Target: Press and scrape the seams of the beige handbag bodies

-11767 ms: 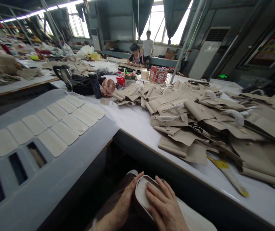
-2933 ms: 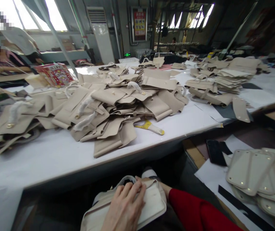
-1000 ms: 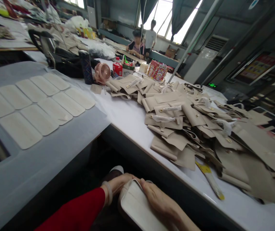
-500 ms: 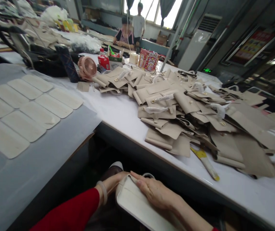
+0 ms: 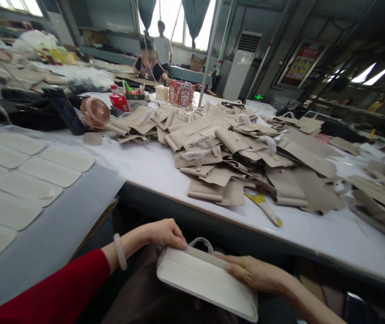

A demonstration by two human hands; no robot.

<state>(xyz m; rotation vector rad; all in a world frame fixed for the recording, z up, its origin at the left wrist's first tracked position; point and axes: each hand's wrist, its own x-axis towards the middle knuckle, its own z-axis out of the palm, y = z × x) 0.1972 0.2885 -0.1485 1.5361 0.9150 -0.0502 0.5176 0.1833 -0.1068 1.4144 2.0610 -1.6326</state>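
A cream leather bag (image 5: 206, 281) lies bottom-up on my lap, below the table's edge, with a loop handle showing at its far side. My left hand (image 5: 163, 232), red sleeve and pale bracelet at the wrist, grips the bag's far left corner with curled fingers. My right hand (image 5: 255, 273) lies along the bag's right far edge, fingers pressed on it. A yellow-handled tool (image 5: 265, 208) rests on the white table (image 5: 152, 168) just beyond.
A big heap of beige leather pieces (image 5: 243, 153) covers the table's middle and right. Cream oval panels (image 5: 27, 173) lie in rows on a grey sheet at left. A pink fan (image 5: 95, 111), a red bottle (image 5: 118, 101) and a black bag stand behind. Two people work at a far bench.
The view has swung right. My hands have spread apart along the bag: the left now at its left corner, the right further along its right edge.
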